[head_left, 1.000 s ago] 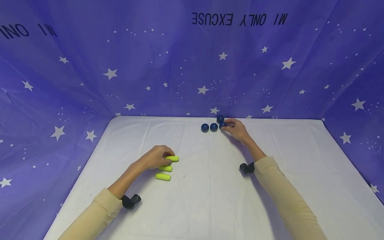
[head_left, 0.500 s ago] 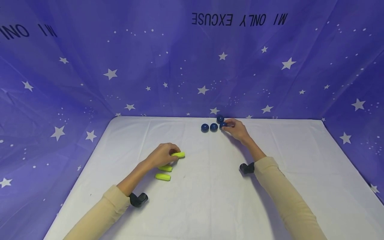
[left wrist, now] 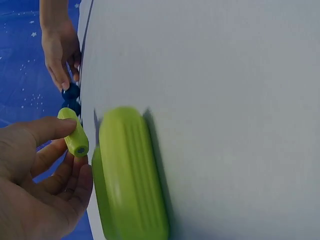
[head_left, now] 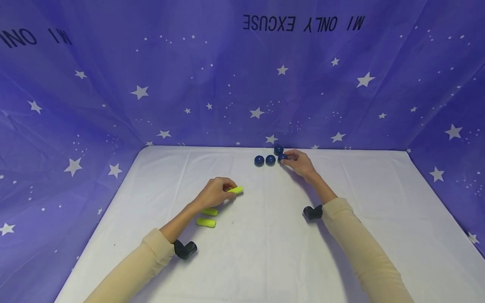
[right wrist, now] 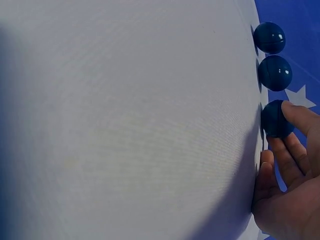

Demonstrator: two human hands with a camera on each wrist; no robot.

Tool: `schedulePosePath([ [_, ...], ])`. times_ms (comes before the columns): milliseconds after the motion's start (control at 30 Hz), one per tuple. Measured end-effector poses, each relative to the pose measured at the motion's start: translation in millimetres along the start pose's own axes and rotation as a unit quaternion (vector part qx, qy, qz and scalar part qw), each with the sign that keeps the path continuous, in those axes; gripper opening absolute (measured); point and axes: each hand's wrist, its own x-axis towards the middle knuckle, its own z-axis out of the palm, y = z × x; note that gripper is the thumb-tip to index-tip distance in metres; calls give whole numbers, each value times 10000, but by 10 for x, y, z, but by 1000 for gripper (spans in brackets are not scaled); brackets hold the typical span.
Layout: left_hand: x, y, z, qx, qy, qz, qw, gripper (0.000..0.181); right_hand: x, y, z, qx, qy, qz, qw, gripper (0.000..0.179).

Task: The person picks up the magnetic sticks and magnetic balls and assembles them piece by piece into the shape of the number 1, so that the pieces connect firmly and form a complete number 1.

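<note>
My left hand [head_left: 217, 192] pinches a short yellow-green stick [head_left: 236, 190] between thumb and fingers; the left wrist view shows this stick [left wrist: 74, 134] with a small dark spot in its end. Two matching sticks lie on the table below that hand, one [head_left: 206, 222] in full sight and another [head_left: 210, 211] partly behind the wrist. At the far edge my right hand [head_left: 301, 163] holds a glossy dark blue ball [head_left: 282, 158] by thumb and fingertips. Left of it sit two like balls, the nearer [head_left: 270, 160] and the outer [head_left: 259, 160]. One more ball [head_left: 278, 150] stands just behind.
A white cloth covers the table [head_left: 265, 244]. Purple-blue curtain with white stars [head_left: 242, 84] rises along the far edge and both sides. Black camera mounts sit at the left wrist [head_left: 185, 250] and right wrist [head_left: 312, 212].
My left hand has carried its yellow-green stick up and to the right, away from the other two sticks. The right hand stays at the same ball.
</note>
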Motion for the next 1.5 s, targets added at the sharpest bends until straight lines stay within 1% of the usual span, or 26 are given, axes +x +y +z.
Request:
schedulePosePath([
  [100, 38, 52, 63, -163, -22, -147, 9998, 19, -1, 12, -8, 23, -9, 63, 10000, 46],
  [200, 68, 94, 130, -273, -5, -210, 9994, 19, -6, 14, -12, 13, -23, 125, 9999, 46],
  [333, 105, 130, 210, -365, -1, -162, 9992, 18, -8, 18, -17, 53, -37, 164, 9998, 46],
  [433, 132, 160, 258, -434, -3, -148, 9989, 19, -12, 21, -25, 180, -44, 157, 9997, 46],
  [600, 175, 240, 320, -620, 14, -263, 9977, 19, -24, 29, -43, 410, -63, 135, 9990, 45],
  [733, 219, 298, 349, -661, 45, -269, 9974, 20, -28, 47, -53, 477, -70, 87, 9988, 45],
  [833, 261, 330, 368, -662, 82, -265, 9974, 19, -42, 51, -53, 460, -68, 4, 9989, 45],
  [1067, 363, 386, 445, -884, 109, -313, 9955, 19, -81, 48, -66, 305, -151, -77, 9994, 47],
  [1267, 442, 423, 535, -976, 118, -450, 9941, 18, -126, 41, -106, 293, -168, -48, 9994, 46],
  [1500, 484, 475, 604, -1021, 142, -647, 9926, 18, -164, 17, -117, 157, -185, -92, 9997, 46],
])
